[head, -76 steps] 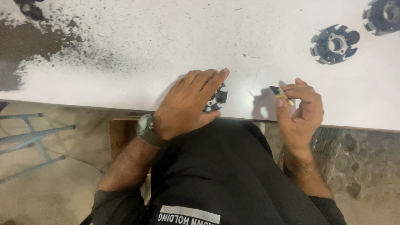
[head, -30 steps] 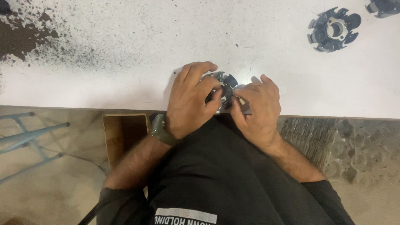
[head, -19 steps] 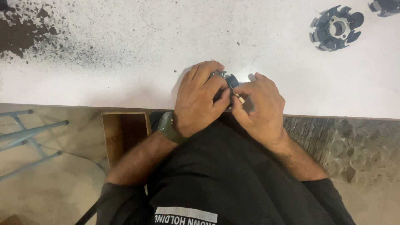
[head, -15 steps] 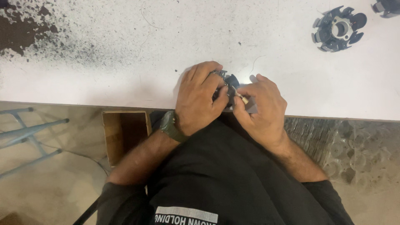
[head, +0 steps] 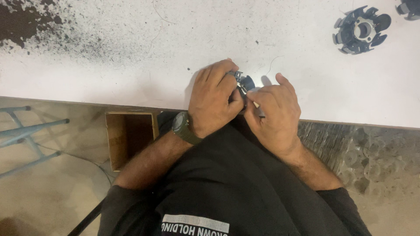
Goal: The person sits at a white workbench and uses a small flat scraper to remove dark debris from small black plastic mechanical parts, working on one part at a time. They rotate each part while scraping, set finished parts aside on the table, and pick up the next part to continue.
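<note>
Left hand [head: 214, 102] curls, knuckles up, clamped over a small dark finned part [head: 245, 83] at the worktop [head: 131, 57] edge. Right hand [head: 273, 109] pinches what seems a thin tool against it. Both hands have barely moved since half a second ago.

- A white tabletop [head: 131, 65] fills the upper part of the view; its near edge runs across the middle.
- Dark powder [head: 26, 22] is spattered over its far left corner, thinning to specks toward the centre.
- A dark blue round part with vanes and a pale hub [head: 361, 29] lies at the far right.
- Another dark part [head: 410, 8] is cut off by the top right corner.
</note>
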Demonstrator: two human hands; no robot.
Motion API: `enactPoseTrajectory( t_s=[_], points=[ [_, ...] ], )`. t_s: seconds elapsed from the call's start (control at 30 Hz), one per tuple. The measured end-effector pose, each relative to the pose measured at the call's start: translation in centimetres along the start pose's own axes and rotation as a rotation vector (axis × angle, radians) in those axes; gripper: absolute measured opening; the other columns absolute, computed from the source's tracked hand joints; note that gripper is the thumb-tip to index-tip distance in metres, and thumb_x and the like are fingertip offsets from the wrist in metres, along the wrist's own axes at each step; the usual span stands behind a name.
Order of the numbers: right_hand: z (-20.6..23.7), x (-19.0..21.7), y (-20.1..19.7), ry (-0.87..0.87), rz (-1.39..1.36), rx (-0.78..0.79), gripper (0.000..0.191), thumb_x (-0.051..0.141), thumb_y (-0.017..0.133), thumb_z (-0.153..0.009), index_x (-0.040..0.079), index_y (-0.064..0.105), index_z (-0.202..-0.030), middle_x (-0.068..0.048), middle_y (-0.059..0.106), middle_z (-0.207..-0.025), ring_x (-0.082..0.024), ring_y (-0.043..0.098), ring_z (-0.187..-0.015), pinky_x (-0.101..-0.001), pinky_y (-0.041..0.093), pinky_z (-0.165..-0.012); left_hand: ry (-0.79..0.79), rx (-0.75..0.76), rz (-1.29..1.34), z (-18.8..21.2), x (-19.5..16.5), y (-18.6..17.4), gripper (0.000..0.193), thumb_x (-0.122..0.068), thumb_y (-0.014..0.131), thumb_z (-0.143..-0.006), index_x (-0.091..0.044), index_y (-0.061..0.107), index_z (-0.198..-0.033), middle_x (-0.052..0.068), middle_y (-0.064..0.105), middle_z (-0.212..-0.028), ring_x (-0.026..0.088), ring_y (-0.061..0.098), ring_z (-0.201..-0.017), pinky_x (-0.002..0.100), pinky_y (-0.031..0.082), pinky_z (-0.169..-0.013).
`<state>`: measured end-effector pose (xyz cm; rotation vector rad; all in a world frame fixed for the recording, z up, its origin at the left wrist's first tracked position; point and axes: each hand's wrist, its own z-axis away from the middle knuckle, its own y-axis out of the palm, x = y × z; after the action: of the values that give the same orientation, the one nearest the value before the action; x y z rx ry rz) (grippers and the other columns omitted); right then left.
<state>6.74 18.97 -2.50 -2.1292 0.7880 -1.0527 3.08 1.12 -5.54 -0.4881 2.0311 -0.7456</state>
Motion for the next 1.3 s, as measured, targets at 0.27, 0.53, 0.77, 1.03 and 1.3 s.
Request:
enactPoseTrajectory(
  t_s=[0.27, 0.53, 0.77, 1.03, 1.3],
  points=[
    [-0.4, -0.2, -0.8, 0.055, -0.065, -0.064, 0.021, -0.001, 0.076, -0.089, 0.005, 0.064, -0.105, -0.008, 0.067, -0.096, -0.027, 0.068, -0.091, -0.0538, 0.046, -0.118, -0.021, -0.098, 0.036, -1.4, -0.9, -2.9, 0.015, -0.008, 0.071, -0.087, -0.004, 0.061, -0.096, 0.018, 0.054, -0.134, 0.032, 0.059, -0.120, 0.046, 0.050, -0.100],
    [-0.1, -0.8, 0.6, 0.108, -0.094, -0.077, 0.021, -0.002, 0.073, -0.091, 0.005, 0.061, -0.107, -0.008, 0.066, -0.095, -0.029, 0.067, -0.091, -0.0551, 0.044, -0.119, 0.039, 0.223, -0.165, -3.0, -1.5, -4.5, 0.026, -0.019, 0.077, -0.085, -0.002, 0.064, -0.099, 0.014, 0.057, -0.110, 0.032, 0.060, -0.097, 0.048, 0.051, -0.083],
    [-0.3, -1.2, 0.6, 0.108, -0.102, -0.076, 0.022, -0.001, 0.073, -0.090, 0.005, 0.060, -0.107, -0.009, 0.066, -0.096, -0.030, 0.066, -0.094, -0.0553, 0.044, -0.117, 0.072, 0.142, -0.154, -3.0, -1.7, -4.4, 0.034, -0.018, 0.076, -0.084, 0.001, 0.064, -0.109, 0.015, 0.058, -0.112, 0.032, 0.062, -0.092, 0.044, 0.051, -0.079],
    [-0.5, -1.1, 0.5, 0.123, -0.133, -0.063, 0.020, -0.002, 0.073, -0.091, 0.005, 0.061, -0.106, -0.008, 0.067, -0.096, -0.029, 0.066, -0.092, -0.0558, 0.045, -0.117, 0.076, 0.272, -0.236, -3.4, -1.5, -4.2, 0.020, -0.015, 0.075, -0.091, -0.002, 0.064, -0.102, 0.011, 0.059, -0.107, 0.028, 0.063, -0.093, 0.042, 0.052, -0.079],
    [-0.6, -1.1, 0.2, 0.120, -0.130, -0.054, 0.020, -0.001, 0.072, -0.090, 0.006, 0.061, -0.105, -0.007, 0.067, -0.096, -0.030, 0.067, -0.093, -0.0568, 0.044, -0.117, 0.115, 0.139, -0.140, -3.5, -1.3, -4.5, 0.023, -0.010, 0.074, -0.083, -0.002, 0.065, -0.102, 0.012, 0.063, -0.117, 0.030, 0.064, -0.100, 0.044, 0.052, -0.084]
  ],
)
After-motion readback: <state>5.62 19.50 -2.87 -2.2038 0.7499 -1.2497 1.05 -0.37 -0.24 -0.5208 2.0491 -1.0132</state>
